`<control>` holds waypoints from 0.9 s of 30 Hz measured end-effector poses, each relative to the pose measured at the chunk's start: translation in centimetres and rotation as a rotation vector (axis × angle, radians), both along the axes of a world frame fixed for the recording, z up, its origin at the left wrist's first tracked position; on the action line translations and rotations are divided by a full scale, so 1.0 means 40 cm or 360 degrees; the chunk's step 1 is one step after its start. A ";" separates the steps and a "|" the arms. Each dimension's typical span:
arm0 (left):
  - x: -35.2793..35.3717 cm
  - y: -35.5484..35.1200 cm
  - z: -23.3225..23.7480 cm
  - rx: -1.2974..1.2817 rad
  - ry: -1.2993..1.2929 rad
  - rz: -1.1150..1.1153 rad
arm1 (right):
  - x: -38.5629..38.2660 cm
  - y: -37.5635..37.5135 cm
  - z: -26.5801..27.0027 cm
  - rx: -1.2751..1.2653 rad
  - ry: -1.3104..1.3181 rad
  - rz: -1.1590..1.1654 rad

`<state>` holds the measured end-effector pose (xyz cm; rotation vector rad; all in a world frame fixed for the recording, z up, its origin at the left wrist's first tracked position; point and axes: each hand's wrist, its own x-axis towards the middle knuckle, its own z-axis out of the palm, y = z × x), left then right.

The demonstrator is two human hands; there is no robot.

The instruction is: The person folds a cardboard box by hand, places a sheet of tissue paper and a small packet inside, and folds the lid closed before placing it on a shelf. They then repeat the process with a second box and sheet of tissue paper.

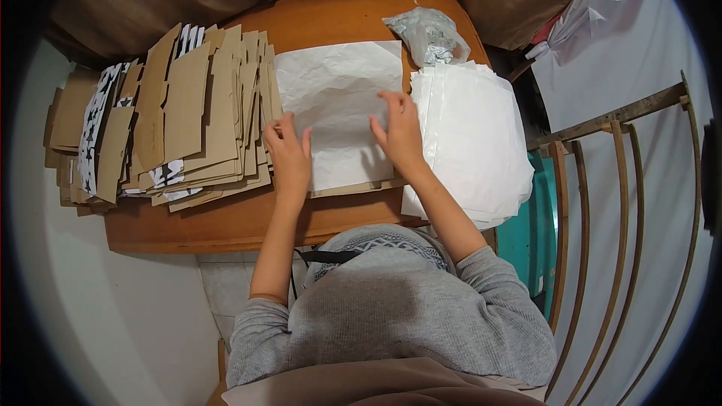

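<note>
Under flat left hand (290, 156) and right hand (399, 134), grip wide, paper sheet (338, 94) lengthwise front-to-back

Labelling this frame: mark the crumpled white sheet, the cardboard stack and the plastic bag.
crumpled white sheet (335, 90), head view, bare upper middle of the paper.
cardboard stack (188, 105), head view, topmost brown piece.
plastic bag (427, 34), head view, middle of the bag.

Home packing workshop — cardboard blanks (173, 116), paper stack (474, 135).
</note>
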<state>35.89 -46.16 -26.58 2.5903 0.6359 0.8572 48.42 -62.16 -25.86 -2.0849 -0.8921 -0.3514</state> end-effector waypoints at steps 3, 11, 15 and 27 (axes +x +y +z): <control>0.031 0.046 -0.024 0.0023 -0.0338 0.0136 | 0.040 0.002 -0.038 0.0115 -0.0035 -0.0141; 0.037 0.137 -0.043 -0.0699 0.0157 0.0012 | 0.102 -0.032 -0.100 0.0185 0.0904 -0.0115; 0.043 0.163 -0.028 -0.0849 0.0095 -0.0059 | 0.126 -0.041 -0.107 0.0006 0.0857 -0.0042; 0.036 0.183 -0.034 -0.1011 0.0196 -0.0110 | 0.108 -0.044 -0.068 -0.0564 0.0440 -0.0130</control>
